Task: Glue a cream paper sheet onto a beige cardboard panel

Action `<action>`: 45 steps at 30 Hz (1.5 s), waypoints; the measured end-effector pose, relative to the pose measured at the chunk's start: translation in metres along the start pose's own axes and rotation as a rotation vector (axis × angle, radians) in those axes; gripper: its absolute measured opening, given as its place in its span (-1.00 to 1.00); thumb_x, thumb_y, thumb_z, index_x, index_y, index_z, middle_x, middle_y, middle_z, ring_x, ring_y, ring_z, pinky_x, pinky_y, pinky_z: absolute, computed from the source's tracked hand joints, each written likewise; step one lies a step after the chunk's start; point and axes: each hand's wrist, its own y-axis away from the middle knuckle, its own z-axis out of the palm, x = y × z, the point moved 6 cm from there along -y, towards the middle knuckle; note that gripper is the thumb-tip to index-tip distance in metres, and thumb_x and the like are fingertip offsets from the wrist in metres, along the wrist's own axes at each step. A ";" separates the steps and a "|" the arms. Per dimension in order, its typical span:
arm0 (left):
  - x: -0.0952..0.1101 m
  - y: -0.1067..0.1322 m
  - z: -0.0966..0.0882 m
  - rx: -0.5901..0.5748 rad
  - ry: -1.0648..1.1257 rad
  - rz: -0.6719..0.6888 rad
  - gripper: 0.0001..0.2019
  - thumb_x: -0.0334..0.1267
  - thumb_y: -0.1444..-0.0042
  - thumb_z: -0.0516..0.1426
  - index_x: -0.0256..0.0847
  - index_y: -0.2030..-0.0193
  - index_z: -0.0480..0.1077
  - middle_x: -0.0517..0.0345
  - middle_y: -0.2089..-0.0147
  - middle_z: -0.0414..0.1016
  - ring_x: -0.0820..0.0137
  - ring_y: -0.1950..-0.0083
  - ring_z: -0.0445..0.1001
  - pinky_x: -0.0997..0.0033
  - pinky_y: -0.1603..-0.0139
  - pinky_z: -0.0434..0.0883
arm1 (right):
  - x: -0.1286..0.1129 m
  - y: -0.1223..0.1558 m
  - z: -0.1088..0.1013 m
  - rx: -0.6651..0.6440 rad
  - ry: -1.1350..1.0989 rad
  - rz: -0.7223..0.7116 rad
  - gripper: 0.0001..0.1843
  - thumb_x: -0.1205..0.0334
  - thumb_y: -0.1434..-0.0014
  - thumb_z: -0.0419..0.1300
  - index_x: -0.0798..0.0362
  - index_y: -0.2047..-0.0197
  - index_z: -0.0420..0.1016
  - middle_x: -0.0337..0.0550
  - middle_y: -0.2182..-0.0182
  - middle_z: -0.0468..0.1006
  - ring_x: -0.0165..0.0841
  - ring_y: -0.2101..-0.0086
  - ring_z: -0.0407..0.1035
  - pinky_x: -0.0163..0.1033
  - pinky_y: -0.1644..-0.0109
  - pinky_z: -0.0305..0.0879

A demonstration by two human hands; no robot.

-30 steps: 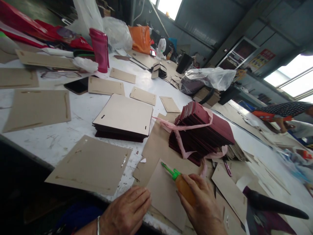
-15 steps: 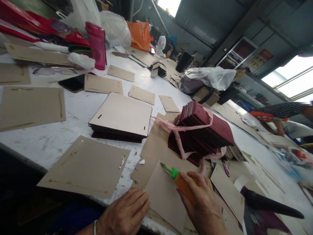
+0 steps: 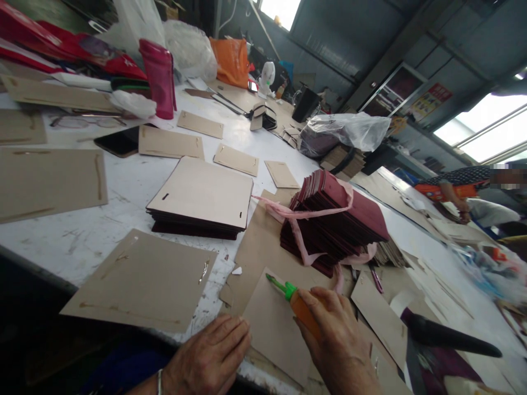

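My right hand [image 3: 340,343] grips an orange glue bottle [image 3: 302,308] with a green nozzle, its tip touching the near left edge of a brown card sheet [image 3: 275,329] at the table's front. My left hand [image 3: 209,356] lies flat, fingers together, pressing the lower left corner of that sheet. A metal bangle sits on that wrist. Behind the sheet stands a leaning bundle of dark red cards [image 3: 335,222] tied with pink ribbon. A flat stack of cards [image 3: 201,200] lies to the left of it.
Several loose brown card sheets [image 3: 142,280] with glue lines are spread over the white table [image 3: 123,186]. A pink bottle [image 3: 160,77], a phone [image 3: 117,144] and plastic bags stand at the back. A black knife [image 3: 448,339] lies at the right. Another person [image 3: 465,186] works far right.
The view has shifted slightly, so everything sits a little more to the left. The glue bottle's tip has crept a bit along the sheet's edge; my left hand stays pressed down.
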 end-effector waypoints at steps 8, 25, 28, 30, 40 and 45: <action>-0.001 -0.001 0.000 0.023 -0.002 -0.010 -0.66 -0.49 -0.03 -0.01 -0.32 0.05 0.39 0.02 0.04 0.47 0.31 -0.04 0.37 0.32 -0.14 0.32 | -0.008 0.000 -0.005 -0.070 -0.022 -0.031 -0.70 0.34 -0.11 0.09 -0.06 0.06 0.35 -0.09 0.23 0.38 -0.18 0.23 0.30 -0.09 0.25 0.36; 0.001 -0.001 -0.002 0.012 -0.027 0.026 -0.64 -0.51 -0.02 0.00 -0.33 0.03 0.37 0.00 0.05 0.47 0.32 -0.03 0.38 0.35 -0.16 0.31 | -0.007 0.007 -0.007 -0.114 -0.119 -0.025 -0.62 0.33 -0.06 0.16 -0.09 0.03 0.34 -0.11 0.21 0.39 -0.20 0.22 0.33 -0.12 0.24 0.39; 0.001 -0.001 -0.003 0.030 -0.018 0.013 -0.64 -0.52 -0.02 -0.02 -0.32 0.04 0.38 0.02 0.05 0.47 0.33 -0.03 0.38 0.35 -0.17 0.30 | 0.005 0.023 -0.010 -0.081 -0.306 0.109 -0.62 0.24 -0.06 0.20 -0.14 0.01 0.36 -0.17 0.15 0.41 -0.25 0.15 0.36 -0.18 0.10 0.39; 0.000 -0.003 -0.004 0.027 -0.015 0.014 -0.66 -0.51 -0.04 -0.02 -0.31 0.04 0.38 0.03 0.05 0.47 0.33 -0.04 0.37 0.36 -0.18 0.27 | 0.025 0.040 -0.012 0.015 -0.475 0.417 -0.64 0.09 -0.06 0.21 -0.13 0.03 0.38 -0.19 0.11 0.42 -0.25 0.10 0.36 -0.19 0.01 0.35; 0.001 -0.002 -0.001 0.048 0.053 0.026 -0.72 -0.44 -0.19 -0.05 -0.28 0.06 0.42 0.07 0.02 0.47 0.37 -0.09 0.33 0.39 -0.28 0.08 | 0.073 0.134 -0.025 0.057 -0.266 0.543 -0.62 0.04 -0.05 0.24 -0.06 0.06 0.41 -0.16 0.16 0.45 -0.29 0.16 0.42 -0.27 0.08 0.40; 0.000 0.001 0.002 0.093 0.121 -0.033 -0.72 -0.39 -0.22 -0.05 -0.27 0.03 0.41 0.07 0.00 0.46 0.36 -0.09 0.34 0.39 -0.26 0.11 | 0.072 0.133 -0.020 0.118 -0.066 0.354 -0.67 0.08 -0.14 0.13 -0.05 0.02 0.35 -0.11 0.19 0.40 -0.28 0.23 0.41 -0.22 0.19 0.45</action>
